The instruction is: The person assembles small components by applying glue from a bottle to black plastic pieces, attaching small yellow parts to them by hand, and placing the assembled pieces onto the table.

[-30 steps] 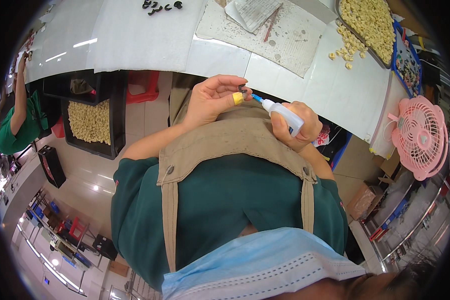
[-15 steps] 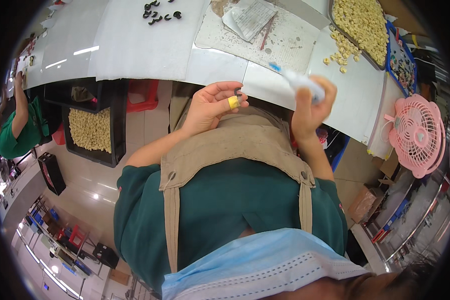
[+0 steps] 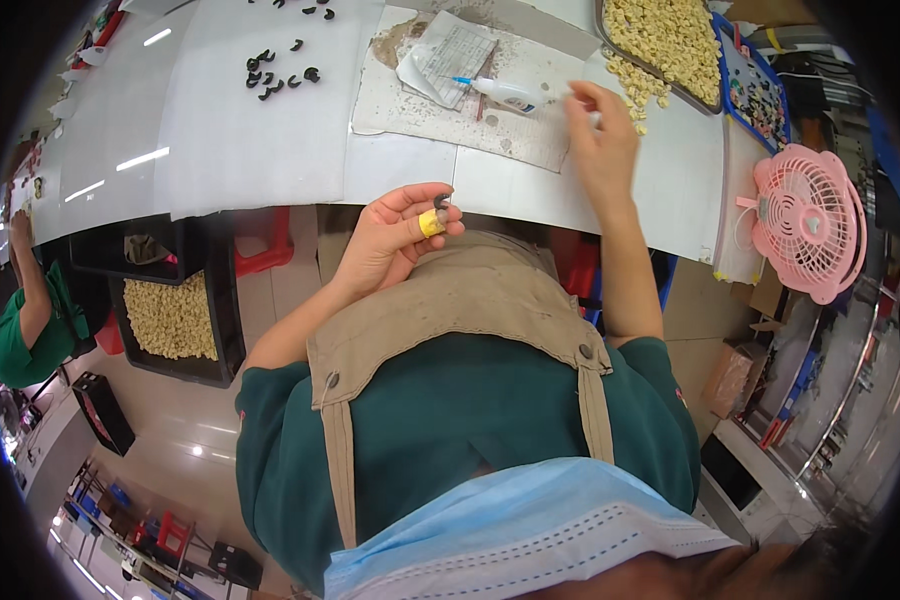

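Note:
A small black curved piece [image 3: 441,201] is pinched between the thumb and fingertips of my left hand [image 3: 395,235], just off the table's front edge. Yellow tape wraps one digit of that hand. On the stained white board [image 3: 530,140], a white squeeze bottle [image 3: 513,97] with a blue tip lies on its side, its tip over a sheet of paper [image 3: 445,58]. My right hand [image 3: 607,145] is to the right of the bottle, apart from it, with fingers partly spread beside the loose pale pieces [image 3: 642,82].
More black curved pieces [image 3: 268,75] are scattered at the back left. A tray of pale pieces [image 3: 667,35] and a blue tray [image 3: 755,92] stand at the right, near a pink fan [image 3: 810,222]. Left below is a black bin [image 3: 232,330]; a co-worker's green sleeve [image 3: 28,335] shows beyond.
My right hand has let go of the squeeze bottle, which now lies on the board, and moved away to its right. My left hand keeps the black piece. The whole view has shifted.

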A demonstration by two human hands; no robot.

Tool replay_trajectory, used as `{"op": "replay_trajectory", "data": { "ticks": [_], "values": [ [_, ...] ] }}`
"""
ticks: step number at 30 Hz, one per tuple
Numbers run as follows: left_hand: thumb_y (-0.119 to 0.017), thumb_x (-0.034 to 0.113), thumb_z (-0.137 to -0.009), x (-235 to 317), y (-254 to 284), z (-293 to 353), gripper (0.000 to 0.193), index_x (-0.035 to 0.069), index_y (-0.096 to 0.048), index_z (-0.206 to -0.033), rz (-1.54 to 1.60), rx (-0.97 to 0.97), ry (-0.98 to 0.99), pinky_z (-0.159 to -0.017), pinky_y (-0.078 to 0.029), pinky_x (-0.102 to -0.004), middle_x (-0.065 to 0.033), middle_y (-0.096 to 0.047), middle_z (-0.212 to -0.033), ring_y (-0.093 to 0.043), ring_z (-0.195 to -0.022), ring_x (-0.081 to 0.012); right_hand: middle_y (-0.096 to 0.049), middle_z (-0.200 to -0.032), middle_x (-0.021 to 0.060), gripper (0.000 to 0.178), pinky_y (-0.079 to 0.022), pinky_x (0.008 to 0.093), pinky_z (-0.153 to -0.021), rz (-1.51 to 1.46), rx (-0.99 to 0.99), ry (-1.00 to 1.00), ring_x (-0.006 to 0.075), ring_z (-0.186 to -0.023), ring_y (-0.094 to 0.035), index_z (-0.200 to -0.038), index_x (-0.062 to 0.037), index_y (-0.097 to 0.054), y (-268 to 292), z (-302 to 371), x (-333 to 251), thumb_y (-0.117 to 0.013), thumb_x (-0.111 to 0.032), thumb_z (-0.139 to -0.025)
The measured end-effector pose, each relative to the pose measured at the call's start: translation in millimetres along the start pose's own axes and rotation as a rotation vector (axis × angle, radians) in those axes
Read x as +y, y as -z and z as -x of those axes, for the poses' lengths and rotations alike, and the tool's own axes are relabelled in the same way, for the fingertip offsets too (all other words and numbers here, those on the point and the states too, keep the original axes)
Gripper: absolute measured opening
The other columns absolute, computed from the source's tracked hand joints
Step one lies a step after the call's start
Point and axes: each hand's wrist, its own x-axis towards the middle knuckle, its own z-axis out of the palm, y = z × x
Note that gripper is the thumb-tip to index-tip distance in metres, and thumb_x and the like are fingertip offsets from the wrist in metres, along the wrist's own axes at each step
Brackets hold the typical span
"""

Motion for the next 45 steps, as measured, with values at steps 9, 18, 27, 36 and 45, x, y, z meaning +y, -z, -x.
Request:
{"op": "replay_trajectory", "data": {
  "ticks": [9, 18, 27, 36, 45],
  "values": [
    [-0.063, 0.005, -0.08, -5, -14, -2, 0.033, 0.0, -0.054, -0.112, -0.135, 0.052, 0.017, -0.071, -0.05, -0.0242, -0.0109, -0.063, -0.097, -0.063, -0.088, -0.0181, -0.057, -0.085, 0.0079, 0.019, -0.047, 0.0266, -0.063, 0.2, -0.036, -0.055, 0.0163, -0.065, -0.055, -0.094, -0.0048, -0.061, 27, 11, 40, -0.065, -0.013, -0.078],
    [-0.061, 0.007, -0.082, -3, -25, -3, 0.03, 0.002, -0.055, -0.111, -0.194, 0.073, 0.002, -0.071, -0.049, -0.0229, -0.011, -0.063, -0.101, -0.062, -0.091, -0.0176, -0.054, -0.099, 0.0022, 0.013, -0.041, 0.0203, -0.072, -0.949, -0.44, -0.324, 0.0091, -0.079, -0.052, -0.095, -0.0012, -0.06, 17, 46, -15, -0.059, 0.001, -0.082],
    [-0.059, 0.007, -0.084, -8, -14, -6, 0.03, 0.002, -0.055, -0.113, -0.114, 0.007, 0.018, -0.078, -0.05, -0.0252, -0.0097, -0.06, -0.107, -0.059, -0.097, -0.016, -0.061, -0.086, 0.0068, 0.041, -0.047, 0.0292, -0.064, -0.485, -0.41, 0.31, 0.0199, -0.075, -0.057, -0.104, -0.0083, -0.064, 5, 48, -56, -0.069, 0.003, -0.064],
    [-0.058, 0.008, -0.085, 2, -14, -5, 0.03, 0.001, -0.055, -0.113, -0.066, -0.043, 0.14, -0.081, -0.05, -0.0261, -0.009, -0.06, -0.107, -0.058, -0.099, -0.0161, -0.062, -0.081, 0.0021, 0.046, -0.047, 0.0276, -0.065, -0.394, -0.408, 0.383, 0.02, -0.075, -0.057, -0.103, -0.009, -0.064, -1, 48, -61, -0.071, 0.002, -0.059],
    [-0.066, 0.01, -0.08, 8, -12, 2, 0.029, 0.002, -0.058, -0.106, -0.253, -0.198, 0.127, -0.084, -0.045, -0.0244, -0.004, -0.06, -0.101, -0.056, -0.095, -0.011, -0.063, -0.086, 0.0036, 0.033, -0.048, 0.0295, -0.07, -0.579, -0.492, 0.33, 0.0218, -0.083, -0.057, -0.092, -0.0068, -0.065, 1, 52, -68, -0.072, 0.0, -0.061]
  ]
}}
